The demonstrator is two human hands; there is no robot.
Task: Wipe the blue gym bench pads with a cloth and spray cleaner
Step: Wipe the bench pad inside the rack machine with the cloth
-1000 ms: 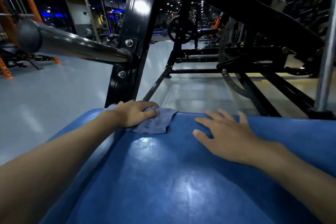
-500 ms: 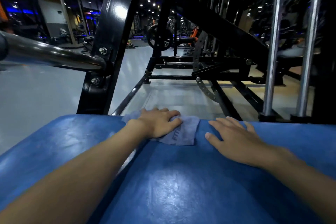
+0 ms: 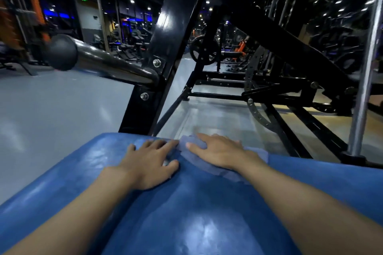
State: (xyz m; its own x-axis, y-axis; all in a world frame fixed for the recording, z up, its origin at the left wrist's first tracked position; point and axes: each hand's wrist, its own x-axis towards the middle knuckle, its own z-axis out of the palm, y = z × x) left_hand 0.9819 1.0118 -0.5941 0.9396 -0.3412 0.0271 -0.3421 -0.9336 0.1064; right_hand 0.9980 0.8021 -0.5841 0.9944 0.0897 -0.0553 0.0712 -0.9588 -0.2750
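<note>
Far edge of the blue padded surface (image 3: 196, 223), seen from the head camera. The edge runs across the view just beyond both hands; past it lies the grey floor (image 3: 62, 109). A black steel upright (image 3: 165, 47) rises close behind the edge to the left of the hands, with a chrome bar (image 3: 109, 64) jutting leftward from it, and a chrome post (image 3: 364, 68) stands at far right. Bare padding extends toward the viewer and to either side. The room is a dim gym with ceiling spotlights and further machines. The cloth (image 3: 256, 155), pale blue, lies at the far edge, pressed flat under the right hand (image 3: 219, 151), whose fingers (image 3: 196, 145) are straight and close together. The left hand (image 3: 149, 163) rests flat on the padding just beside it, fingers (image 3: 163, 145) spread, tips near the cloth's left border.
</note>
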